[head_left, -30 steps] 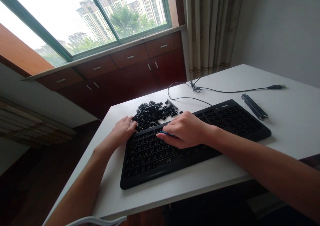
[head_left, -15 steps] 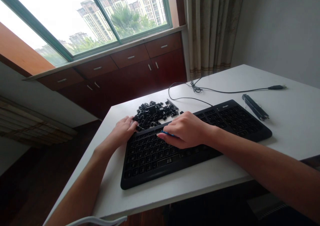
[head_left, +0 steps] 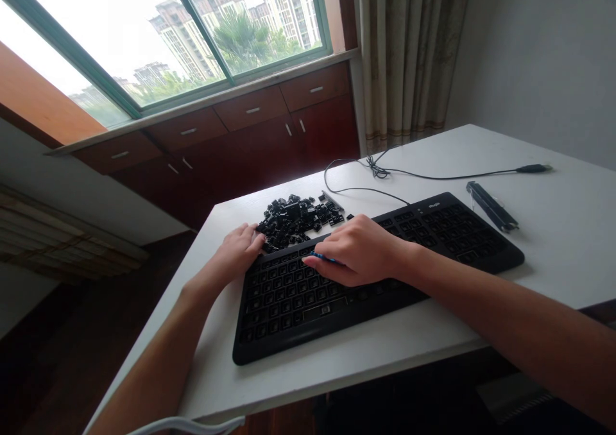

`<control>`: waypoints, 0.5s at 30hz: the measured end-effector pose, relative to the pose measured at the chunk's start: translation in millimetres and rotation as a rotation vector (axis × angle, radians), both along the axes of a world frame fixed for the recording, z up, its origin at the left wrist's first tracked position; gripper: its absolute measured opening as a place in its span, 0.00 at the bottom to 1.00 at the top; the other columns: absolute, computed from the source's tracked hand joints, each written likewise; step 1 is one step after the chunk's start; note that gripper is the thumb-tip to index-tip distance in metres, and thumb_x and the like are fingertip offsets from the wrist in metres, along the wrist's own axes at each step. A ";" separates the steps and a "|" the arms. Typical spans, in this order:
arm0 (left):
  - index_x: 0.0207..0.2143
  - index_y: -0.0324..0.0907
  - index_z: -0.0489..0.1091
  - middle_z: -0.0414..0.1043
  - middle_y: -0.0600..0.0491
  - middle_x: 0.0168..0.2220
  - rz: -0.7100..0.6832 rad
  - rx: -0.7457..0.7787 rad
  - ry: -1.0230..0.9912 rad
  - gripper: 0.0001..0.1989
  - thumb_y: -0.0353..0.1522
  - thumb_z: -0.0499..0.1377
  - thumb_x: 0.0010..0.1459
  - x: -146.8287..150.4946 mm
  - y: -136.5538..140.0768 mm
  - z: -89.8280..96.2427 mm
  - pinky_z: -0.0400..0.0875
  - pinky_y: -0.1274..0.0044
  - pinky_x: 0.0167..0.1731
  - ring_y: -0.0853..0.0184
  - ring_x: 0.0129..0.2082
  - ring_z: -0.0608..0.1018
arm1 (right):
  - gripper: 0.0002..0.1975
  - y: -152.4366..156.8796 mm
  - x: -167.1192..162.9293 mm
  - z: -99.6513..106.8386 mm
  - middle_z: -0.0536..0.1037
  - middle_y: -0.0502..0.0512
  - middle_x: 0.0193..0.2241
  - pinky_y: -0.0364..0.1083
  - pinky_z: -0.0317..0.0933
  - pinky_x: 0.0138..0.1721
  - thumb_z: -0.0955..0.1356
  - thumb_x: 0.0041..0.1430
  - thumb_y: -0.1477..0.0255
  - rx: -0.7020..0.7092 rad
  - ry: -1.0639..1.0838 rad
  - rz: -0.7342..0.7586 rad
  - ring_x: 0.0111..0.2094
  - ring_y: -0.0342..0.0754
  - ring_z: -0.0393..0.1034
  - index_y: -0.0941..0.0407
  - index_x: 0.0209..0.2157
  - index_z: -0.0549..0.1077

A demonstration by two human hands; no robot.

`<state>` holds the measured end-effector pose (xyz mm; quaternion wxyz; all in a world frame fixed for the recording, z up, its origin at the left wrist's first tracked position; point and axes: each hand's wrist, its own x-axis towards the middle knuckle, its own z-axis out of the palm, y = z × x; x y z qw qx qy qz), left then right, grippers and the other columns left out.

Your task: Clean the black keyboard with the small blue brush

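A black keyboard (head_left: 289, 323) with its keycaps off lies slanted across the white table, rows of bare key sockets showing. Over its upper middle, my right hand (head_left: 359, 252) is closed around a slim blue tool (head_left: 323, 257). Most of that tool is hidden in the fist, so its kind is unclear. My left hand (head_left: 238, 249) rests at the keyboard's far left corner, fingers stretched forward and thumb apart. Its fingertips reach the near left side of a heap of loose black keycaps (head_left: 291, 217), which lies just behind the keyboard.
The keyboard's cable (head_left: 378, 169) runs bundled along the back of the white table (head_left: 409, 351) to a plug (head_left: 532, 168). A long black bar-shaped piece (head_left: 491, 207) lies right of the keyboard. Beyond the table are low wooden cabinets (head_left: 231, 159). A pale curved strip (head_left: 192, 424) shows at the bottom edge.
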<state>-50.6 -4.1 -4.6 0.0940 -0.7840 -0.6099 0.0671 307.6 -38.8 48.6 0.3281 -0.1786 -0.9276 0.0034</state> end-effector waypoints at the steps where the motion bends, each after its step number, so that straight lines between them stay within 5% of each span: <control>1: 0.57 0.33 0.67 0.63 0.38 0.62 -0.016 0.000 -0.002 0.26 0.37 0.46 0.63 -1.2 0.2 -0.6 0.56 0.61 0.63 0.50 0.65 0.60 | 0.25 0.0 0.0 -0.2 0.67 0.46 0.17 0.43 0.39 0.23 0.56 0.70 0.60 -0.001 -0.001 0.001 0.19 0.38 0.56 0.57 0.24 0.69; 15: 0.55 0.34 0.67 0.66 0.36 0.59 0.016 -0.023 -0.102 0.26 0.39 0.43 0.64 8.0 -0.7 7.0 0.60 0.56 0.59 0.48 0.63 0.62 | 0.25 0.5 0.8 -0.5 0.67 0.46 0.17 0.43 0.39 0.23 0.56 0.71 0.60 0.011 0.000 -0.011 0.19 0.38 0.57 0.57 0.23 0.68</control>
